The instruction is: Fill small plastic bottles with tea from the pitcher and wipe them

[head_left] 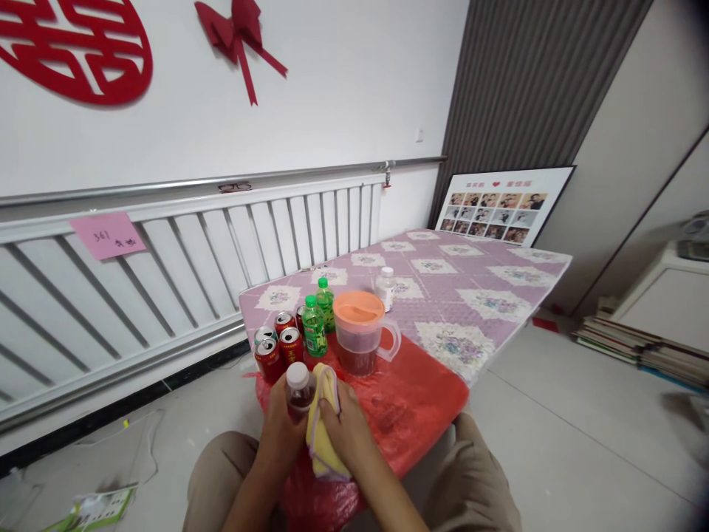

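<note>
My left hand [280,417] is wrapped round a clear bottle [300,395] with a white cap and dark liquid inside. In my right hand [350,421] is a folded yellow cloth [323,436] with a purple edge, which lies against the bottle's right side. Just beyond them stands a clear plastic pitcher [357,347] with an orange lid [359,307], part full of brown liquid. To its left are green bottles [314,332] with green caps and several drink cans [290,344], mostly red. Red plastic sheeting [410,399] covers the near end of the table.
A white bottle [385,287] stands behind the pitcher on the patterned purple tablecloth [437,266]. Along the wall at left runs a white radiator [210,258] with a pink note [108,235]. A photo board [501,203] leans at the table's far end. Books [614,343] are stacked at right.
</note>
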Action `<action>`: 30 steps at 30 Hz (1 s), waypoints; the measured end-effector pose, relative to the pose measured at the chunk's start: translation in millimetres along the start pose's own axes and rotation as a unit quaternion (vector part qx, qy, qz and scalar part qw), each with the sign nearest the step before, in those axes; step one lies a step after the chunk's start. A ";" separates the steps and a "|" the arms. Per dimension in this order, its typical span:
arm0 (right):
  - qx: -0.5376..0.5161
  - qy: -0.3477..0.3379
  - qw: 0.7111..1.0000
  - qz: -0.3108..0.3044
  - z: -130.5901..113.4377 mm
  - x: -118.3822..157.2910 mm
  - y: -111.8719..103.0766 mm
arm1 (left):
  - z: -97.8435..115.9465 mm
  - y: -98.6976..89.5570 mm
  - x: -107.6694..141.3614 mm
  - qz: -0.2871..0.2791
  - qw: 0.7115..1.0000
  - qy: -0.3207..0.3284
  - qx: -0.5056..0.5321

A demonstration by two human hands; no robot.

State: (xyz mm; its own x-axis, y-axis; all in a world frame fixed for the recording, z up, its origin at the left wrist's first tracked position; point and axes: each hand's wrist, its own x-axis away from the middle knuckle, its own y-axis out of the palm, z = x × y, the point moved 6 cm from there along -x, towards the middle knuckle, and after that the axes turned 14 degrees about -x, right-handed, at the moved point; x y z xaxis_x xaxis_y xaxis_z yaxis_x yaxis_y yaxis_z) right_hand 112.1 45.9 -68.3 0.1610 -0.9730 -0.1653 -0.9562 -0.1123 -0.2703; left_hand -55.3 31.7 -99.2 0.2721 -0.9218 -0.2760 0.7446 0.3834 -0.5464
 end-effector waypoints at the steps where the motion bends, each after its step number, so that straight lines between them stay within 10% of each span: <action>1: 0.009 0.010 1.000 -0.012 4.9 0.2 0.9 | -0.3 -0.9 0.5 -0.003 1.000 0.004 -0.002; 13: 0.033 0.040 0.998 -0.041 14.4 6.1 5.2 | 12.5 -16.9 -17.6 -0.126 0.989 0.030 0.075; 23: -0.033 -0.035 0.999 -0.023 -30.3 8.9 -0.4 | 5.9 -9.6 -5.3 -0.006 0.999 -0.015 0.034; 30: 0.025 0.007 0.999 -0.038 5.3 -0.6 2.7 | 10.3 -14.5 -4.6 -0.013 1.000 0.006 0.024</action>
State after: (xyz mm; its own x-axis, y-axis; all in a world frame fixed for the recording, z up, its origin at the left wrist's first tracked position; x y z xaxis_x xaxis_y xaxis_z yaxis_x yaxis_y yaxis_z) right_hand 110.7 47.3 -74.0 0.2284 -0.9648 -0.1304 -0.9283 -0.1754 -0.3278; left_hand -61.0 29.8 -81.9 0.2440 -0.9308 -0.2720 0.7801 0.3550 -0.5152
